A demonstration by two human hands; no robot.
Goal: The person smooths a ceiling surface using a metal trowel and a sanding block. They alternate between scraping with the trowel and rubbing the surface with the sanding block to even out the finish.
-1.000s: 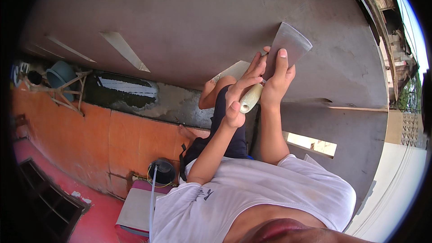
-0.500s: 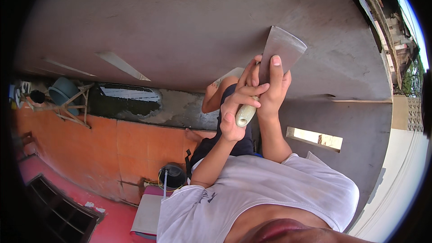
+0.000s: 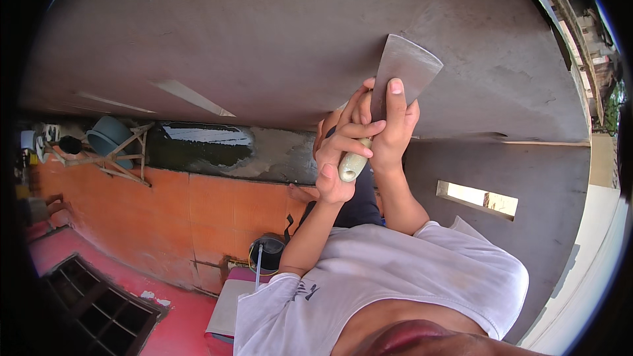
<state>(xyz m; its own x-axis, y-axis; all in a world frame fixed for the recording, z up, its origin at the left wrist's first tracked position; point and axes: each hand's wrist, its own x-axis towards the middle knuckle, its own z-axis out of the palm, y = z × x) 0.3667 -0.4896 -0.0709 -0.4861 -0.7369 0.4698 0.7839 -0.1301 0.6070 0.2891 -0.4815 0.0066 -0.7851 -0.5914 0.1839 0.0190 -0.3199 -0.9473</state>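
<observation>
A putty knife with a wide metal blade (image 3: 410,64) and a pale, worn handle (image 3: 354,166) is in both my hands, its blade pointing up and away. My left hand (image 3: 339,158) has its fingers around the handle, whose butt end with a hole shows. My right hand (image 3: 394,125) grips it higher up, with the thumb pressed flat on the blade face. Behind the blade is a smooth grey plastered wall (image 3: 264,33); whether the blade edge touches it I cannot tell.
A black bucket (image 3: 269,250) stands on the orange tiled floor (image 3: 224,204). Wet ground (image 3: 277,155) runs along the wall's foot. Farther left, a grey-blue basin (image 3: 111,137) sits by a wooden stand (image 3: 135,155). A narrow opening (image 3: 478,199) pierces the grey wall at right.
The putty knife and both hands have shifted slightly left in the picture, with the grip unchanged. The surroundings have slid right, and less of my legs shows.
</observation>
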